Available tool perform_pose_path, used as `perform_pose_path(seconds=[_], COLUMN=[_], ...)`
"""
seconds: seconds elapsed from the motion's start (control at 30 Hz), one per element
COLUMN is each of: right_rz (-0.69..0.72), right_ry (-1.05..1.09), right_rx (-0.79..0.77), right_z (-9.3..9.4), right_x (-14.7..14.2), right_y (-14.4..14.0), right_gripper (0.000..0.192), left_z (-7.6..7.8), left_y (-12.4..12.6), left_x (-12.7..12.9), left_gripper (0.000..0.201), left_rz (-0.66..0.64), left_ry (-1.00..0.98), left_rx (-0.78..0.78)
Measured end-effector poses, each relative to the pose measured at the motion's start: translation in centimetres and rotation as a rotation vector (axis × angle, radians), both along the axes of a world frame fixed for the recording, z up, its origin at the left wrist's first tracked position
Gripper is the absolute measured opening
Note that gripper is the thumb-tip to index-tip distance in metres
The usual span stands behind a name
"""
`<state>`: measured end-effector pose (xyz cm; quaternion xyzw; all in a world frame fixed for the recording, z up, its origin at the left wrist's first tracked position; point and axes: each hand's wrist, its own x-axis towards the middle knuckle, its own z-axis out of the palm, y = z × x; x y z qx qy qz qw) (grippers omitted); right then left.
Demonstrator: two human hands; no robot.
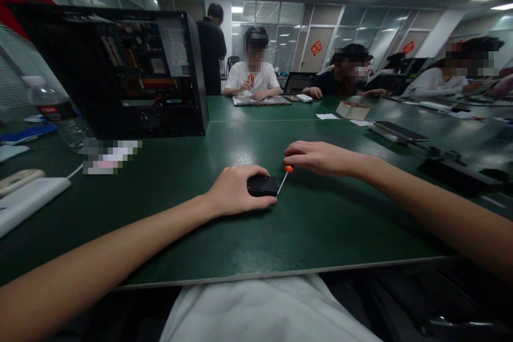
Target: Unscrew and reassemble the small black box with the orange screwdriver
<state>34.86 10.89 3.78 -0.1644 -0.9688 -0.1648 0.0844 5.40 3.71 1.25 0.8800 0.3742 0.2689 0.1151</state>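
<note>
A small black box-shaped device [262,186] lies on the green table, gripped from its left side by my left hand [236,189], thumb along the near edge and fingers over the far edge. My right hand [310,157] is closed around the handle of a screwdriver [284,180], which has an orange end and a thin metal shaft. The shaft slants down to the left, and its tip meets the right side of the black device. Exactly where the tip sits is too small to make out.
An open computer case [196,75] stands at the left, beside a plastic water bottle [66,117]. A white power strip [32,203] lies near the left edge. A small cardboard box [352,110] and a dark flat device [396,131] are farther right. People sit across the table [320,235].
</note>
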Motion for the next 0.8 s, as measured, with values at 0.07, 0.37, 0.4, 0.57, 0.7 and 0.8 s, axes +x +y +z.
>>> perform_pose_path(seconds=[0.07,0.37,0.4,0.57,0.7,0.8], right_rz=[0.049,0.098,0.097,0.089,0.085,0.069], right_ry=[-0.011,0.040,0.043,0.087,0.137,0.181], right_rx=[0.079,0.036,0.018,0.046,0.121,0.114], right_z=[-0.2,-3.8,-4.1,-4.5,-4.7,-5.0], right_x=[-0.6,-2.2,-2.3,-2.7,-2.7,-2.5], right_y=[0.7,2.2,2.2,2.1,1.9,1.8], right_gripper=[0.038,0.033,0.032,0.030,0.031,0.032], left_z=[0.1,0.4,0.4,0.5,0.6,0.5], left_y=[0.0,0.0,0.0,-0.1,-0.2,-0.3], left_x=[0.0,-0.2,-0.3,-0.5,-0.7,-0.8], left_gripper=[0.049,0.047,0.047,0.044,0.043,0.042], left_rz=[0.010,-0.021,-0.026,-0.046,-0.048,-0.041], left_ry=[0.001,0.019,0.017,0.007,-0.004,-0.025], left_rx=[0.003,-0.009,-0.012,-0.014,-0.017,-0.019])
